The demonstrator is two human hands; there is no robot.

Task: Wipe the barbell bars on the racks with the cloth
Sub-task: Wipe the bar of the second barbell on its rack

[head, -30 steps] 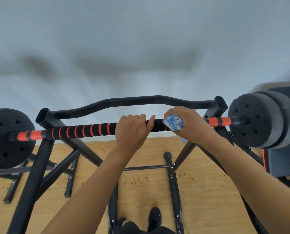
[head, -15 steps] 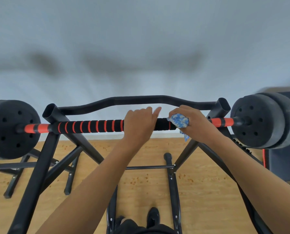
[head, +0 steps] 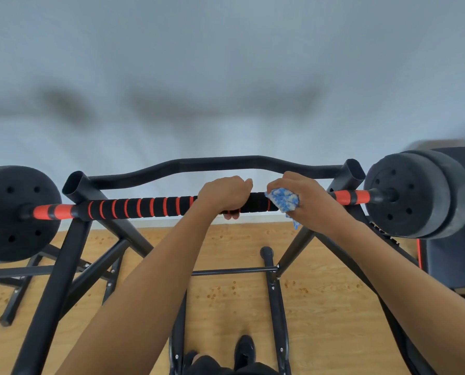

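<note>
Barbell bar (head: 150,207) is sitting across the rack (head: 71,239) in front of me, black foam grip with orange rings, orange sleeves at both ends. Working near to far: my shoes (head: 243,350) are down at the bottom edge on the wood floor (head: 226,301), between the rack's lower rails. Both forearms reach up from there. My left hand (head: 223,194) is wrapped over the bar near the middle, fingers curled right around the foam, fingertips peeking out underneath. My right hand (head: 307,198) is just beside it, a short stretch of bare grip between them, and it's clamped around the bar with the cloth (head: 282,200) bunched under the palm. Blue and white cloth, a bit pokes out toward the left hand and a corner hangs below the bar. No bins or buckets anywhere in view, so nothing to say there. Left plate (head: 15,212) and right plates (head: 415,196) sit on the bar ends outside the uprights. Behind the bar is the rack's curved black crossbar (head: 212,163), then a plain pale wall (head: 226,77). Dark padded thing at far right, can't tell what.
</note>
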